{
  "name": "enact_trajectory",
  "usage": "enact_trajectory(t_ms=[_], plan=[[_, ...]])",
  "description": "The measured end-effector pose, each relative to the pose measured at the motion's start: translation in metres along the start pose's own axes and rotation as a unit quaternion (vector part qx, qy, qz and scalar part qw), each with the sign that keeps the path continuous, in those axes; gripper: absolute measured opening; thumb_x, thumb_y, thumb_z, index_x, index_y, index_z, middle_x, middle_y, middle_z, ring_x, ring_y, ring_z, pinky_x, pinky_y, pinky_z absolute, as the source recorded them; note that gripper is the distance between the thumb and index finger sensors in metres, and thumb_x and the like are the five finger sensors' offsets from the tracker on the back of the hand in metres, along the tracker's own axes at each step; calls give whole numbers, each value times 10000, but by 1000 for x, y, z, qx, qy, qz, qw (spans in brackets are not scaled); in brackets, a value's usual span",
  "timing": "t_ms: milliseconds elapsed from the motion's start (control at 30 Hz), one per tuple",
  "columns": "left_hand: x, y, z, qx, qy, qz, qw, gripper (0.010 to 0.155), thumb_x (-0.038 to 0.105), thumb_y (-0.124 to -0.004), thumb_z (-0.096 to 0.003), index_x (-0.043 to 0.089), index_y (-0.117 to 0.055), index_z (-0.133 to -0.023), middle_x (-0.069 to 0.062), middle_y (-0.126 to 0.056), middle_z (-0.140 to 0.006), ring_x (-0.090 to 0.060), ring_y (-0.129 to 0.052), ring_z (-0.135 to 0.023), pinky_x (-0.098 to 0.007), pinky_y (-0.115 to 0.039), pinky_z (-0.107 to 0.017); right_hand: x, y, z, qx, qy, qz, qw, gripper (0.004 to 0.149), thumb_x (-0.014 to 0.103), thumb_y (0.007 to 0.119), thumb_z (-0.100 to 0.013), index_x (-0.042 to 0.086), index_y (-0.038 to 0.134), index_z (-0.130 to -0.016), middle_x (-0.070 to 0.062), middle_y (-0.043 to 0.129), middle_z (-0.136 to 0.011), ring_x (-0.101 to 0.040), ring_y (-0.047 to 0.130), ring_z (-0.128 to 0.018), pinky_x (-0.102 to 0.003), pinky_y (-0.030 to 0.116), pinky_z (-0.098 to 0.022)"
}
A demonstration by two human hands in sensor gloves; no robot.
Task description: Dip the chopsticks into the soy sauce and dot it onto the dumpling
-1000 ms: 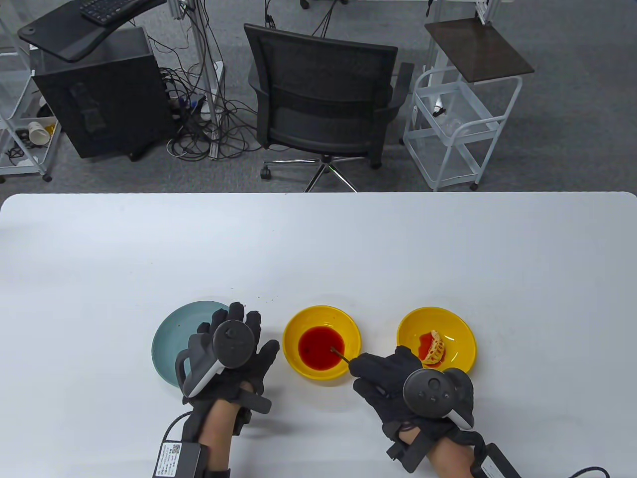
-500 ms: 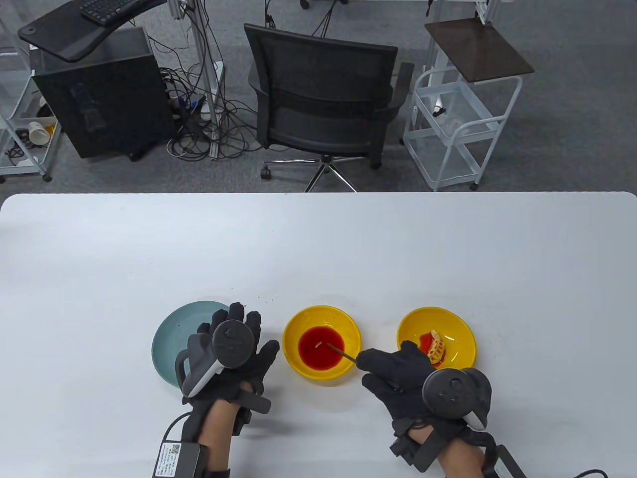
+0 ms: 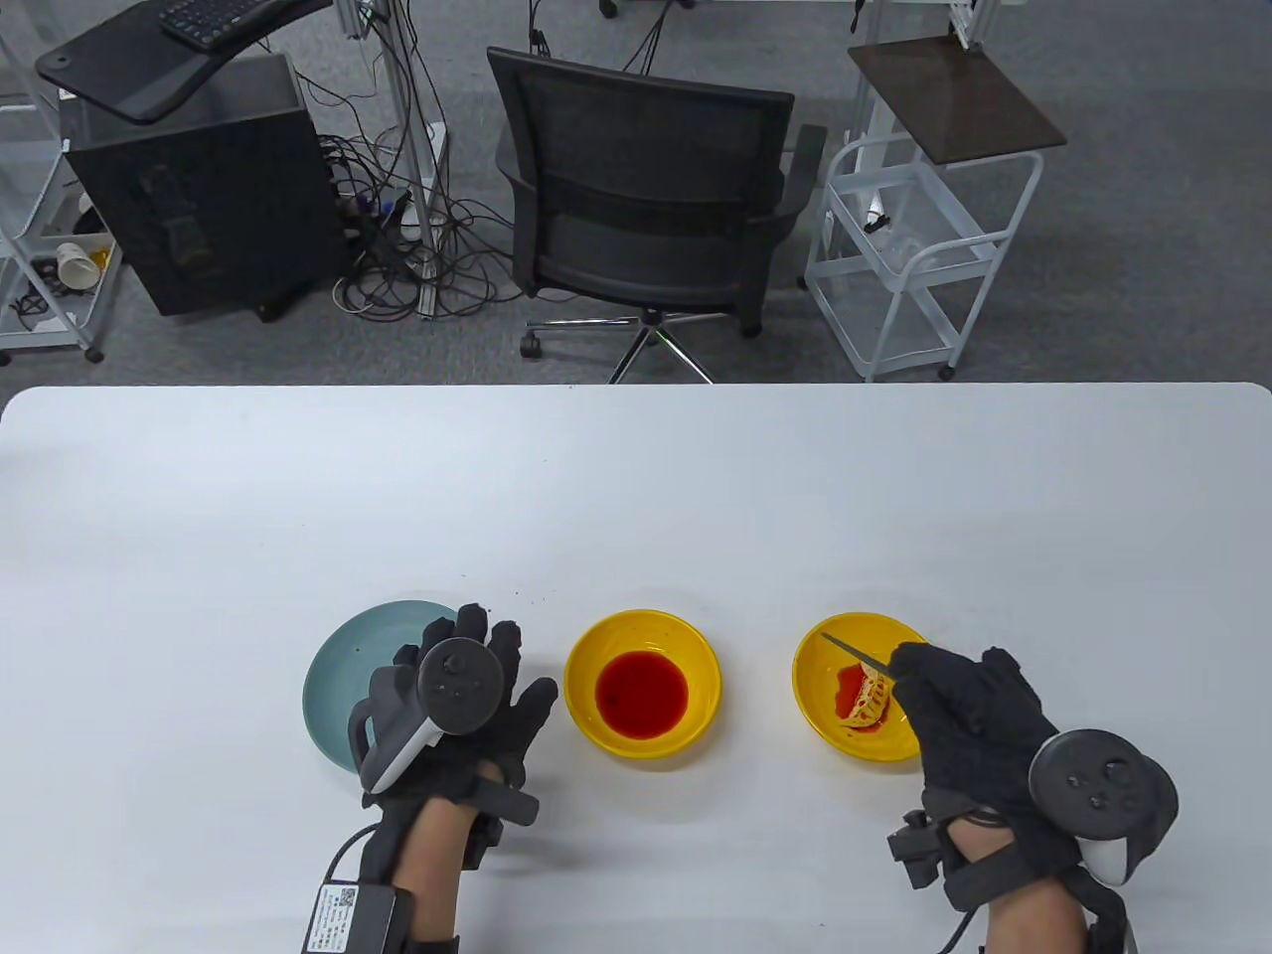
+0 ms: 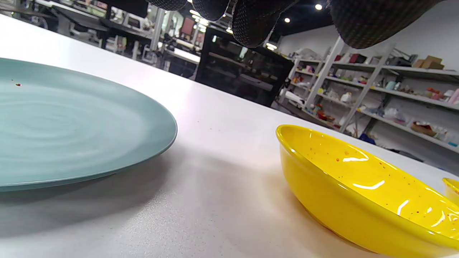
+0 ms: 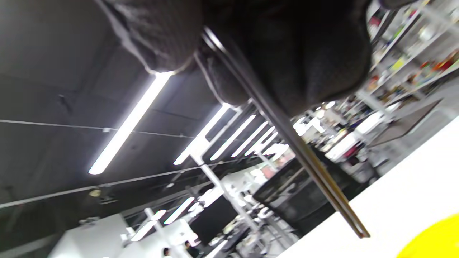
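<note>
- My right hand hung over the near right edge of the yellow dumpling bowl, gloved fingers closed round the chopsticks (thumb and forefinger looked to be doing the pinching, though the table view hid the exact hold).
- The chopsticks stuck out from the fingertips toward the far left, tips above the bowl's inner far-left wall; I could not tell whether they touched anything.
- In the right wrist view the same dark sticks ran as a close pair from between the glove's fingers down to blunt ends above the white table, with a sliver of yellow rim at the corner.
- The dumpling lay in the middle of its bowl, pale and pleated, sitting on a red smear of sauce, just left of my fingertips.
- The soy sauce bowl sat at the centre, well apart from the sticks, its red pool round and flat.
- My left hand rested palm down, fingers loosely spread and holding nothing, overlapping the near right part of the teal plate.
- From the left wrist view the plate and sauce bowl stood near each other, with bare table between them.
</note>
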State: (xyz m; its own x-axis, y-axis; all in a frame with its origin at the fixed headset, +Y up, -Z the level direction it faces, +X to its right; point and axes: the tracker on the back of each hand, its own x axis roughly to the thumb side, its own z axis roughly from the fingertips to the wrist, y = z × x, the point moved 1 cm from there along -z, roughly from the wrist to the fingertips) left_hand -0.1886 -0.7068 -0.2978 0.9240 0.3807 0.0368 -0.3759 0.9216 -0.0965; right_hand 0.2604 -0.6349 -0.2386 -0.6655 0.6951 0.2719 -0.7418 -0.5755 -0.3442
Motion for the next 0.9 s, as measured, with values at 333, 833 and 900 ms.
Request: enact_trajectory(t_ms=[333,833,900], plan=[[0,0,0,-1,-1,3,1000,788,646,-693,-477,202,-549,-1113,-87,-347,-1201,-484,-392,-1096,-716,-321,-728,-19,-1,-5,38,57,37,997,501,432,770,-419,107,871,-787,-178,978,-760,-433,944,-573,-772,472,-679],[-1,0,0,-2,1,5,1000,786,645,-694,-477,205,-550,-1112,-87,-349,-1200,-486,-395,-1095,-717,-322,-727,-12,5,-3,79,42,65,994,503,439,772,-420,115,873,-791,-173,977,-767,-429,947,-577,-770,477,-677],[-1,0,0,-2,1,5,1000,787,645,-693,-479,202,-548,-1114,-88,-346,-1201,-488,-393,-1095,-716,-321,-728,-11,6,-3,85,41,66,993,503,439,772,-421,114,873,-791,-173,976,-768,-430,947,-576,-769,478,-678]])
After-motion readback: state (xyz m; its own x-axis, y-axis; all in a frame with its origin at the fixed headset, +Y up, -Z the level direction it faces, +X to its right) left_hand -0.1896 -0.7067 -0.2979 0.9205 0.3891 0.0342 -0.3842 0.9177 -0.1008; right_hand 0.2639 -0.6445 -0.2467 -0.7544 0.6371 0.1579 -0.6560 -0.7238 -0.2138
